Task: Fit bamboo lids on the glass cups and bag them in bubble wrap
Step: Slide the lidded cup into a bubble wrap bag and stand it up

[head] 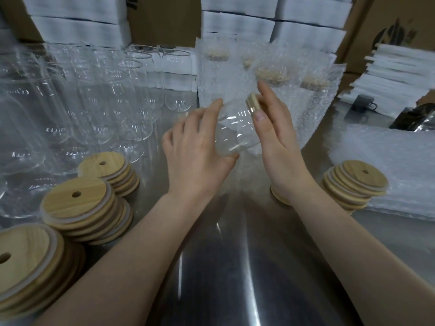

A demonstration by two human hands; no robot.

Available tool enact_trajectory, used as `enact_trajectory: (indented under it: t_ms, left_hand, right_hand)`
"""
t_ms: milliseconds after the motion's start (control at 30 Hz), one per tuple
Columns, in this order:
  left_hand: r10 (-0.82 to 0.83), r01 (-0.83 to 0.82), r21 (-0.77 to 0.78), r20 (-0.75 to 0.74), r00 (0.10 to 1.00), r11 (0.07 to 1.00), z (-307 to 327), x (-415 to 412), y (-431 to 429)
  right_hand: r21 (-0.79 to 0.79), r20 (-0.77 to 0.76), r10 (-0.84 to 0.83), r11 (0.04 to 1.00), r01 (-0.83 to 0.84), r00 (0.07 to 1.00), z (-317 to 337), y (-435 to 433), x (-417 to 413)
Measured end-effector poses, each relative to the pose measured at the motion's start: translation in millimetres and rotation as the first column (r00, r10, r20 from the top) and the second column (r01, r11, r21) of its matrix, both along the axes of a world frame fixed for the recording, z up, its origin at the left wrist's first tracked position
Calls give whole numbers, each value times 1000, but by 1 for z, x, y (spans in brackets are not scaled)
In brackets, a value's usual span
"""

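Note:
A clear glass cup (237, 131) lies tilted on its side above the steel table, its mouth to the right. My left hand (197, 149) grips its body and base. A bamboo lid (252, 105) sits edge-on at the cup's mouth, and my right hand (275, 132) presses its flat palm and straight fingers against it. Several empty glass cups (98, 109) stand at the left. Stacks of bamboo lids (84, 208) lie at the front left, another lid stack (353, 182) at the right. Several bagged cups in bubble wrap (270, 74) stand behind my hands.
A pile of flat bubble-wrap bags (388, 161) lies at the right. One loose lid (279, 196) lies partly under my right wrist. White foam boxes (237, 22) and cardboard cartons (386, 27) line the back. The steel table (235, 267) shows bare metal in front.

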State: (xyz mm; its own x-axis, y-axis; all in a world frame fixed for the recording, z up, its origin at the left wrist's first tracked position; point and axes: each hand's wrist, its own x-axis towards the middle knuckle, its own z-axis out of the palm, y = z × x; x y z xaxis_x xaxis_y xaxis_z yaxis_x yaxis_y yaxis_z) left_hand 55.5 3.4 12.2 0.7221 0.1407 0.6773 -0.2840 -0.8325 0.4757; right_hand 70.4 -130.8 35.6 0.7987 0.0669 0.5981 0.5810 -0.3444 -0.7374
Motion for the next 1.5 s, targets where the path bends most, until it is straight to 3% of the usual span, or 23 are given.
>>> enact_trajectory:
  t_ms: [67, 167, 267, 300, 367, 433, 533, 600, 633, 800, 900, 967, 1100, 1233, 1400, 1500]
  left_hand:
    - [-21, 21, -83, 4, 1000, 996, 0, 2, 2]
    - [-46, 50, -232, 20, 999, 971, -2, 7, 8]
    - [-40, 32, -404, -13, 999, 914, -6, 13, 13]
    - [-34, 18, -443, -29, 999, 896, -7, 15, 14]
    - [-25, -7, -495, -57, 998, 869, -10, 18, 17]
    - [-20, -15, -531, -61, 998, 847, -11, 20, 20]
    - [-24, -12, -569, -56, 998, 822, -11, 21, 23]
    - [-28, -11, -594, -57, 998, 805, -11, 22, 24]
    - [-29, -13, -606, -59, 998, 796, -11, 22, 25]
    - [-18, -27, -651, -63, 998, 759, -8, 23, 26]
    - [8, -22, -614, -25, 1000, 789, -5, 19, 25]
    - [45, -28, -576, 14, 999, 817, -2, 16, 23]
    - [140, -65, -461, 130, 982, 885, 7, 6, 17]
    - [173, -66, -317, 324, 930, 946, 14, -6, 8]
    - [42, 38, -145, 514, 857, 989, 20, -13, 1]
    - [-146, 226, -83, 540, 829, 971, 19, -12, -1]
  right_hand:
    - [97, 50, -64, 994, 59, 997, 3, -2, -2]
    - [260, 156, -289, 935, 243, 945, 16, -12, -5]
    - [484, 100, -517, 772, 413, 850, 39, -41, -1]
    - [486, 50, -579, 726, 487, 814, 47, -55, 1]
    - [291, -31, -688, 688, 665, 725, 56, -83, 4]
    - [-43, -96, -727, 686, 727, 680, 56, -107, 9]
    - [-498, -281, -791, 604, 622, 544, 50, -132, 18]
    - [-641, -338, -833, 544, 542, 437, 50, -136, 18]
    - [-650, -333, -841, 532, 543, 427, 50, -137, 19]
    - [-560, -240, -854, 511, 653, 462, 46, -141, 20]
    - [-473, -253, -859, 511, 718, 445, 41, -144, 23]
    - [-379, -215, -845, 534, 755, 490, 38, -144, 22]
    - [-180, -124, -807, 590, 787, 577, 38, -137, 18]
    - [-110, 47, -792, 602, 791, 609, 47, -114, 10]
    - [-46, 198, -665, 727, 685, 720, 55, -70, 1]
    - [-16, 214, -500, 857, 515, 839, 51, -40, -6]
